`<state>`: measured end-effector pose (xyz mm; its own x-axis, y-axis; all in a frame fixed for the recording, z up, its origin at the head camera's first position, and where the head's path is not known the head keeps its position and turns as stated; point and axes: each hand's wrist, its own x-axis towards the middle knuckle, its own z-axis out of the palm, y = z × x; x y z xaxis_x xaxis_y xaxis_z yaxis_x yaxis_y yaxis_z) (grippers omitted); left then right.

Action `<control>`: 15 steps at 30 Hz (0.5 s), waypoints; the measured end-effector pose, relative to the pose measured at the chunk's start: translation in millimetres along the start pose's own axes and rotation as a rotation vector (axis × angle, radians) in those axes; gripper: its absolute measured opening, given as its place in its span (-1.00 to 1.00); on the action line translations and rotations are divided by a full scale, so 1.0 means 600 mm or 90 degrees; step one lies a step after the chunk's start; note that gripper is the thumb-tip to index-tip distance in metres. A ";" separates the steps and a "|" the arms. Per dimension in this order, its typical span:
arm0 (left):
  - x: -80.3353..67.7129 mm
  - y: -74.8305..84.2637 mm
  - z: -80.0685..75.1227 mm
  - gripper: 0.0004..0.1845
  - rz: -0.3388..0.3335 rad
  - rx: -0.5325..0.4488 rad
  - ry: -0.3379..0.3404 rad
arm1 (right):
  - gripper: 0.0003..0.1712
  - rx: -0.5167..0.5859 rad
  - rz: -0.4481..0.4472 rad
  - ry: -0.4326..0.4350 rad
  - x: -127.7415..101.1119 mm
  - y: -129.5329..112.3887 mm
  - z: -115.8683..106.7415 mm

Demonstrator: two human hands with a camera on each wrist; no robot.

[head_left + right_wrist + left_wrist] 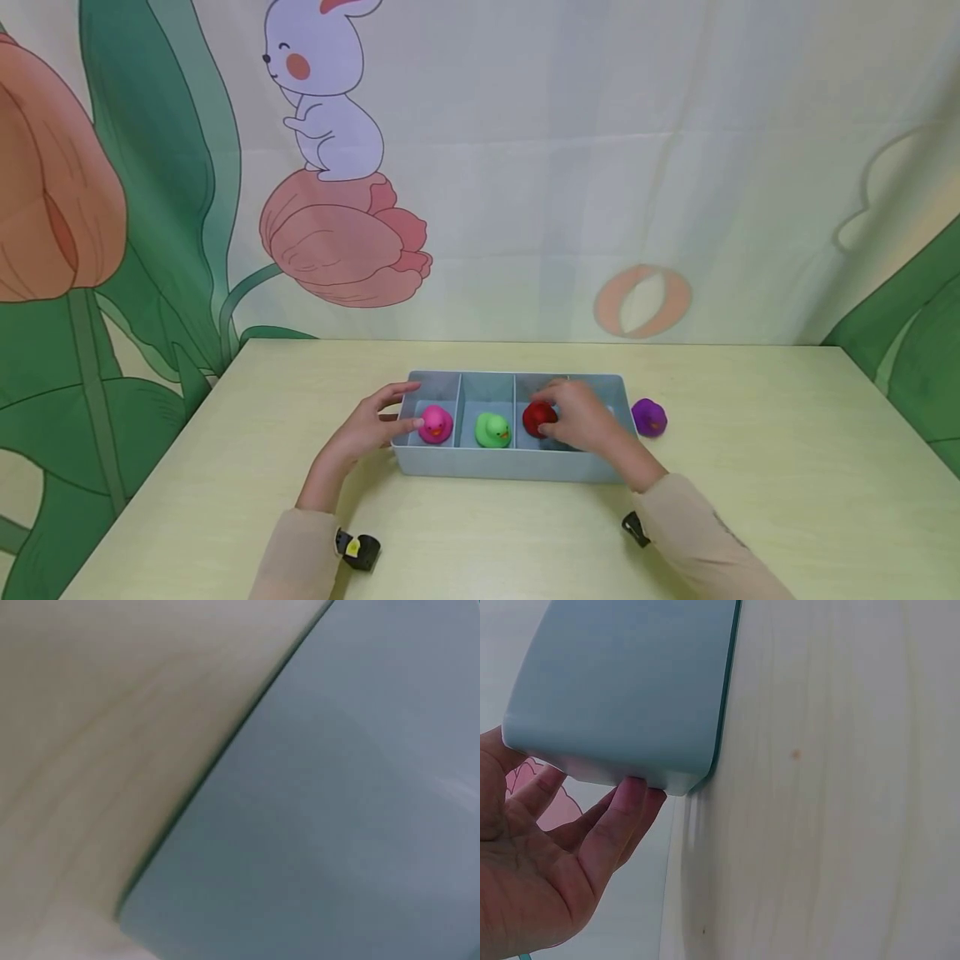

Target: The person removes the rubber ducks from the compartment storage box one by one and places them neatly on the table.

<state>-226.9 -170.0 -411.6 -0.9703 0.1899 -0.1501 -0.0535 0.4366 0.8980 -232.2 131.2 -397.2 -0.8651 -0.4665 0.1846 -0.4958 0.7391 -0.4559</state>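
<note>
A blue-grey divided tray (510, 467) stands mid-table. A pink duck (436, 424) sits in its left compartment and a green duck (492, 430) in the second. My right hand (581, 417) reaches into the third compartment, fingers curled round a red duck (534, 417). My left hand (371, 425) rests against the tray's left end. In the left wrist view, the straight fingers (622, 817) of that hand (547, 862) touch the tray's (630, 682) outer corner. The right wrist view shows only the blurred tray wall (360, 825), with no hand in it.
A purple duck (648, 417) sits on the pale wooden table (480, 550) just right of the tray. A printed backdrop with a rabbit and tulips (330, 167) hangs behind the table's far edge. Small black cameras are strapped on both wrists (358, 550).
</note>
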 end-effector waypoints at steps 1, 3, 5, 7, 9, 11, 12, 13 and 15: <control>0.000 0.000 0.000 -0.40 -0.001 -0.001 0.001 | -0.61 -0.007 -0.005 0.000 0.001 0.000 0.001; 0.000 0.000 0.001 -0.39 -0.005 -0.002 0.001 | -0.62 -0.015 -0.013 -0.001 0.003 0.000 0.003; -0.001 0.001 0.002 -0.39 -0.007 -0.004 0.002 | -0.65 -0.028 -0.026 0.000 0.005 0.000 0.004; -0.001 0.001 0.002 -0.39 -0.008 -0.003 0.002 | -0.66 -0.036 -0.032 0.002 0.007 0.001 0.006; -0.001 0.001 0.003 -0.39 -0.009 -0.003 0.003 | -0.67 -0.040 -0.035 0.001 0.008 0.002 0.008; -0.001 0.000 0.002 -0.39 -0.007 -0.001 0.002 | -0.68 -0.043 -0.034 0.000 0.009 0.003 0.009; -0.001 0.001 0.002 -0.39 -0.006 0.001 0.000 | -0.68 -0.042 -0.032 -0.001 0.010 0.004 0.010; -0.001 0.001 0.001 -0.39 -0.007 0.001 0.001 | -0.68 -0.042 -0.032 -0.002 0.010 0.004 0.010; -0.001 0.000 0.001 -0.40 -0.008 0.000 0.001 | -0.68 -0.039 -0.034 -0.003 0.010 0.005 0.010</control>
<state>-226.4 -169.3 -411.9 -0.9700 0.1823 -0.1609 -0.0663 0.4385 0.8963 -238.4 127.8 -402.6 -0.8369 -0.5084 0.2027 -0.5451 0.7412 -0.3918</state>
